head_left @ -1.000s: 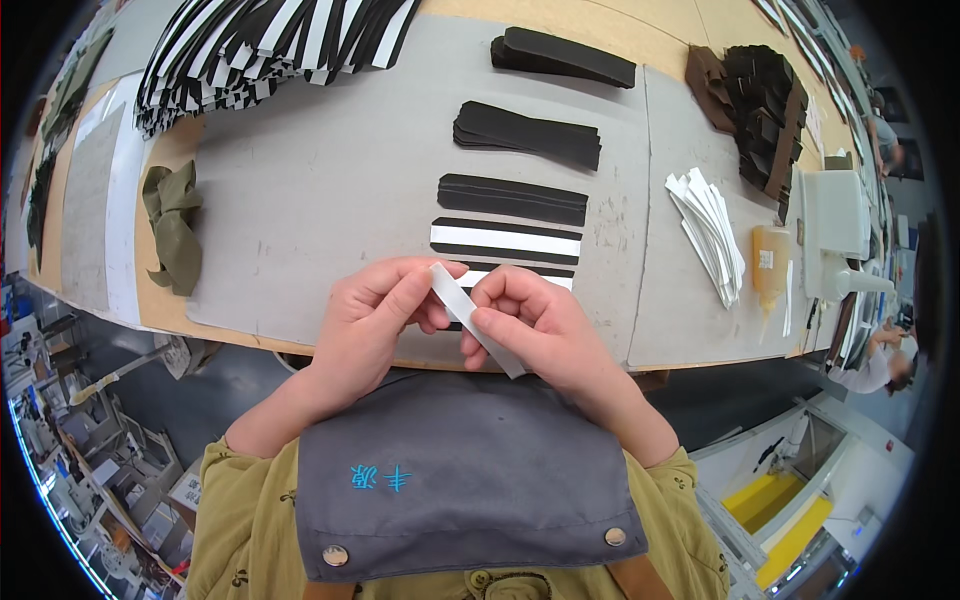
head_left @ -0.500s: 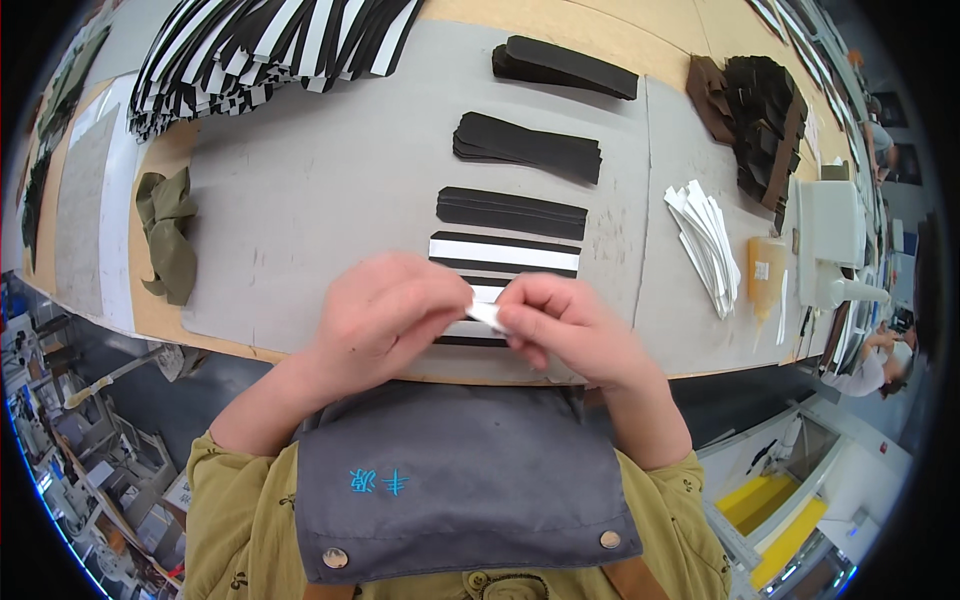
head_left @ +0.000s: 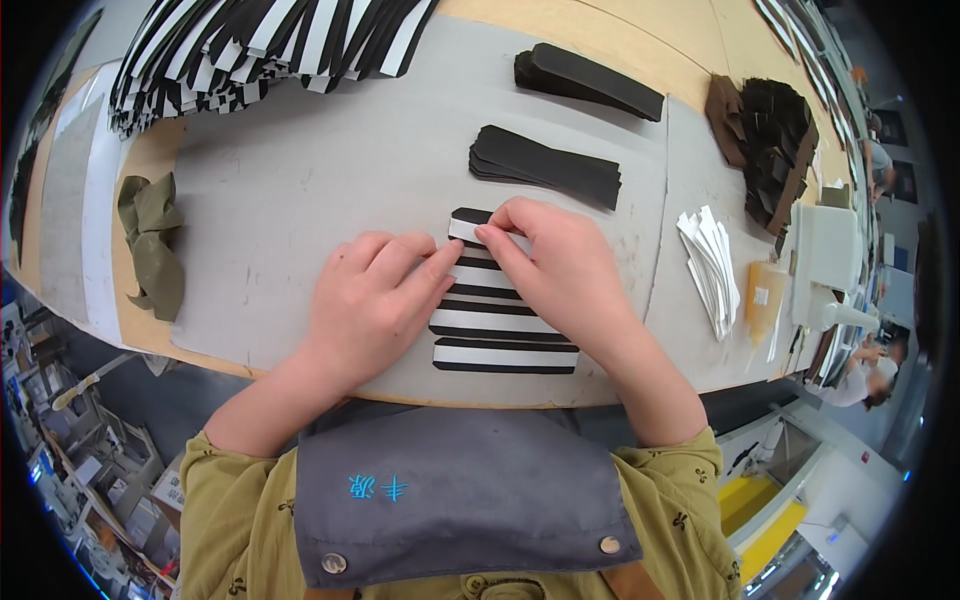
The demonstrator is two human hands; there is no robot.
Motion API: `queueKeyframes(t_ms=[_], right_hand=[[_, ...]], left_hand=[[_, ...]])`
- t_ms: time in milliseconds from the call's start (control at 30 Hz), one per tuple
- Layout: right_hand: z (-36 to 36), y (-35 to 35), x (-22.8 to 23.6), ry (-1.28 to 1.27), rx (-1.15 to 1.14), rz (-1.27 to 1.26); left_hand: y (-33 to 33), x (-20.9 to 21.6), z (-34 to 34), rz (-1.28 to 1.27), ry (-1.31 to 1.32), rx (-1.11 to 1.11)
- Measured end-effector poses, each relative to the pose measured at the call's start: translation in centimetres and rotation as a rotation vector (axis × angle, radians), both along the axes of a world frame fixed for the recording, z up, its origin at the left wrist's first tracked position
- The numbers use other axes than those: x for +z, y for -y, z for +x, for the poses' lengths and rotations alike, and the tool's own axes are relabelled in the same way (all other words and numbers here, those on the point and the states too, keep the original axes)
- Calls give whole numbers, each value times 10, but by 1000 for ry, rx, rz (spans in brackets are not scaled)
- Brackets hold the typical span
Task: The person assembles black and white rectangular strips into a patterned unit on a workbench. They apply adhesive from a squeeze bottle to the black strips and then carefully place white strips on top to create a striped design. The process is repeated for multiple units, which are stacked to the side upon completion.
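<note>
Several flat black strips lie in a row one beyond another, each with a white strip along its middle, such as the nearest black strip (head_left: 505, 368). At the farthest of them, my right hand (head_left: 560, 262) pinches a white strip (head_left: 462, 229) between thumb and forefinger, pressed down on the black strip (head_left: 470, 213). My right hand covers that strip's right part. My left hand (head_left: 375, 295) lies at the left ends of the strips, fingers stretched out, its fingertips touching the edge of the farthest one. Its thumb is mostly hidden.
Beyond the row lie two stacks of black strips (head_left: 545, 165) (head_left: 590, 80). A pile of white strips (head_left: 710, 270) and an amber glue bottle (head_left: 764, 300) are at right, near dark brown pieces (head_left: 775, 150). Far left: black-and-white strips (head_left: 270, 45) and olive cloth (head_left: 152, 245).
Both hands have moved farther over the table from its front edge. The white strip, held up between both hands before, now lies against the farthest black strip, under my right fingers.
</note>
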State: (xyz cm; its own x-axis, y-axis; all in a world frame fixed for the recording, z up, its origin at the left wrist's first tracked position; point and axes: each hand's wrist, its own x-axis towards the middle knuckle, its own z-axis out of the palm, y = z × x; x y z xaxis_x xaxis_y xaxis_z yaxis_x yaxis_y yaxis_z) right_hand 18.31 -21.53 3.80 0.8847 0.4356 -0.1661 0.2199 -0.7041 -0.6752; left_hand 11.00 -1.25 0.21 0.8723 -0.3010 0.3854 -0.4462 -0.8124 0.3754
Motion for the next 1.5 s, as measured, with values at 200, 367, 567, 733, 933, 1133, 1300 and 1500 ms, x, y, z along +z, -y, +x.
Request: queueKeyframes(t_ms=[200,367,567,733,933,1133,1300,1500], right_hand=[[3,-5,-3,50,17,-128],[4,-4,-4,58,15,-118],[5,-5,-5,61,22,-122],[5,-5,-3,60,22,-129],[5,-5,-4,69,28,-135],[5,-5,-4,76,25,-131],[3,-1,-3,93,15,-121],[5,33,7,-3,-77,-172]], left_hand=[[-1,-1,-1,-17,-6,11],[-1,-1,0,-38,-10,7],[-1,-3,1,-60,-18,10],[-1,-1,0,-77,-45,27],[-1,-2,1,-68,-58,33],[1,1,0,-34,-78,37],[2,-3,1,-14,-64,38],[3,0,2,-1,-64,37]])
